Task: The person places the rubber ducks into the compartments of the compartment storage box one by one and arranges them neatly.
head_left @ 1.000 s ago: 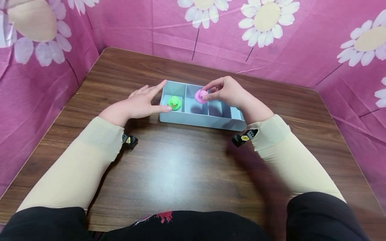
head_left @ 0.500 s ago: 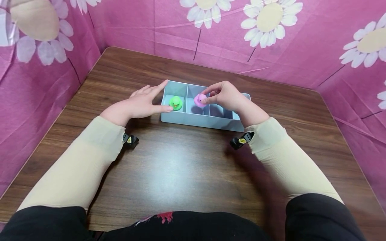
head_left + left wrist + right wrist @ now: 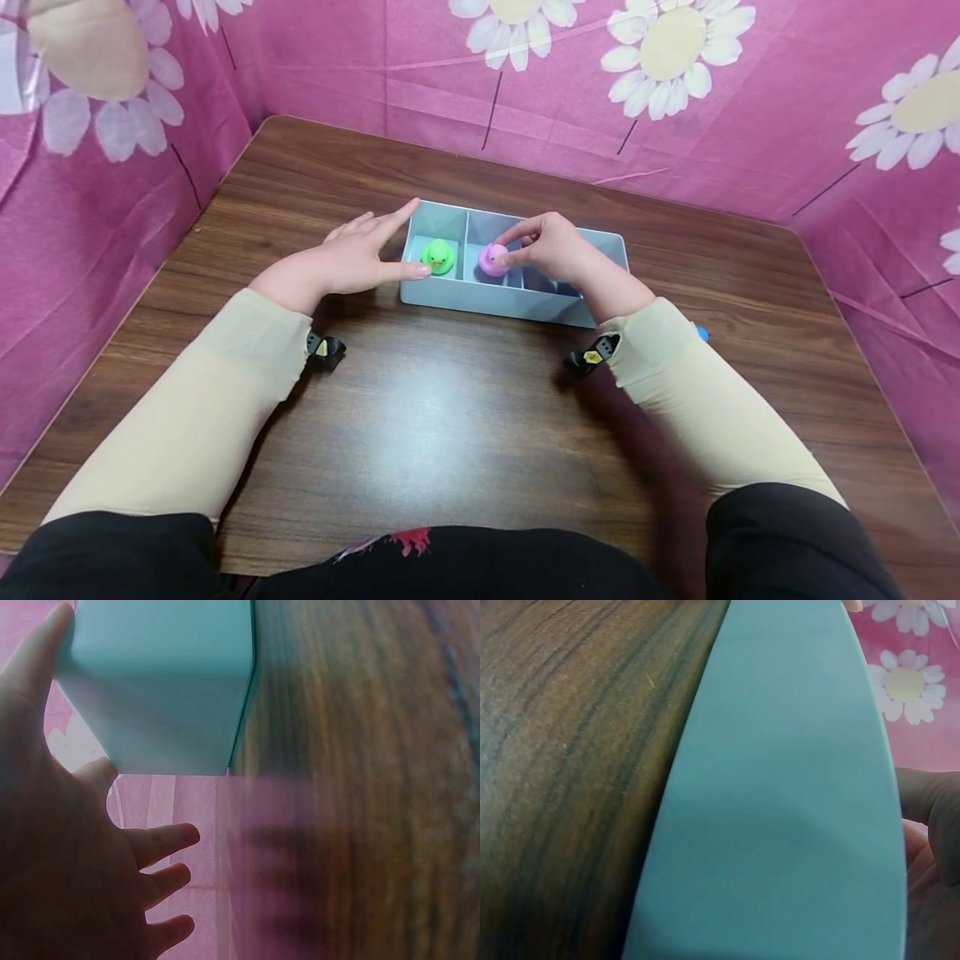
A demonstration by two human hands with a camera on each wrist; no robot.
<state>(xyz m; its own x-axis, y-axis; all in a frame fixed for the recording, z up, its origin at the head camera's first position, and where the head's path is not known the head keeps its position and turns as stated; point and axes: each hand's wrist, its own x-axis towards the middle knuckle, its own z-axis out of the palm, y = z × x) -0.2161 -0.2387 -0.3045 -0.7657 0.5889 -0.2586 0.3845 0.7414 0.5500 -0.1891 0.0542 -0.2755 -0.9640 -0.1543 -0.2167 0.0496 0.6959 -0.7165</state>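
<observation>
Right hand pinches pink duck in second compartment from left of light-blue tray; left hand, fingers spread, touches tray's left end, near green duck.

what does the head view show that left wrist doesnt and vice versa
Only the head view: the right hand pinching the pink duck in the box, second compartment from the left, the green duck in the first, and a blue thing partly behind the right sleeve.
Only the left wrist view: the palm side of the left hand and the outside of the box's end wall.
Both: the left hand, the box, the table and pink flowered cloth.
</observation>
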